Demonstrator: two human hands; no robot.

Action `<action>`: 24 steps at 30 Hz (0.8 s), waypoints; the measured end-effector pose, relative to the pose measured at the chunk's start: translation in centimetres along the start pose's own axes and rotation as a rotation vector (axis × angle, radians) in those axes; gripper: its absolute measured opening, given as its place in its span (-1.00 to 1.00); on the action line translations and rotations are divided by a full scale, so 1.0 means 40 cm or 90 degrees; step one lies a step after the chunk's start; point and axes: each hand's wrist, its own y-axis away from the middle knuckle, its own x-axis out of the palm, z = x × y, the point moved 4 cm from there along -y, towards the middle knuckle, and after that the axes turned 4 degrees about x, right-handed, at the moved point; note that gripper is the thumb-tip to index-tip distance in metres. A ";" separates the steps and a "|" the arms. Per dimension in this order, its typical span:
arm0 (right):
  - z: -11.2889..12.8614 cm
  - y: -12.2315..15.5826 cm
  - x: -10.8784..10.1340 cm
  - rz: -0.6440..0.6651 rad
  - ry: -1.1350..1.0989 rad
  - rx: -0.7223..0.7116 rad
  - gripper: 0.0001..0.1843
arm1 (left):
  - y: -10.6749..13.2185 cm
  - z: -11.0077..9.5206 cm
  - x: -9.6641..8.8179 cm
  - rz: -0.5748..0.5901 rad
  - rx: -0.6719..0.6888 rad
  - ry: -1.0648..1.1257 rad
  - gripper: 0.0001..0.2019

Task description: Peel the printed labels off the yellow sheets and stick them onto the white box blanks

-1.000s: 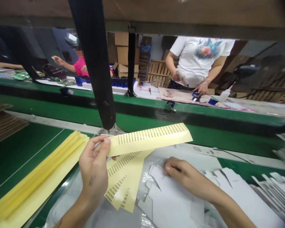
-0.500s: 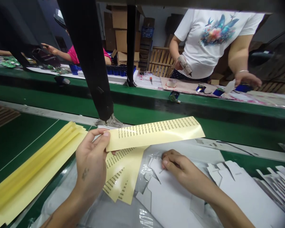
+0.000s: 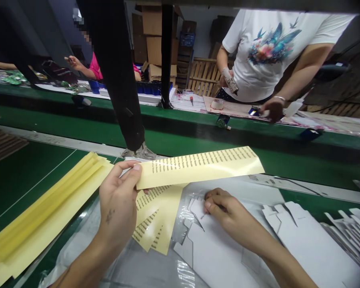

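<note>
Pinched between thumb and fingers of my left hand (image 3: 118, 204) is a long yellow sticker sheet (image 3: 198, 167), printed with rows of small dark text and held raised and slanting to the right. Below it, more yellow sticker sheets (image 3: 163, 230) lie fanned out on clear plastic. My right hand (image 3: 228, 210) is closed, its thumb and fingertips pressed together at the top flaps of a flat white carton (image 3: 217, 256). Whether a small label sits in those fingertips is hidden. The carton lies flat on the plastic.
Folded yellow strips (image 3: 48, 216) are piled at left. Another flat white carton (image 3: 309, 240) and a stack of cartons (image 3: 351, 232) lie at right. A black post (image 3: 120, 92) rises ahead beside the green belt (image 3: 180, 134). Across it, a co-worker (image 3: 276, 52) holds a glue gun (image 3: 229, 81).
My hands keep nearly the same places. Across the belt, the co-worker's free hand has moved left along the bench, and a blue part now lies on the green belt at right.
</note>
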 end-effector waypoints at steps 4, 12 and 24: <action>-0.001 0.001 -0.002 -0.015 -0.007 -0.006 -0.68 | 0.000 -0.003 -0.003 -0.006 0.007 -0.002 -0.81; -0.009 -0.001 0.002 -0.038 -0.003 -0.005 -0.68 | -0.002 -0.004 0.000 -0.002 0.006 -0.002 -0.83; -0.005 0.005 0.004 -0.070 0.009 0.013 -0.67 | 0.005 -0.011 0.000 -0.011 -0.024 -0.001 -0.80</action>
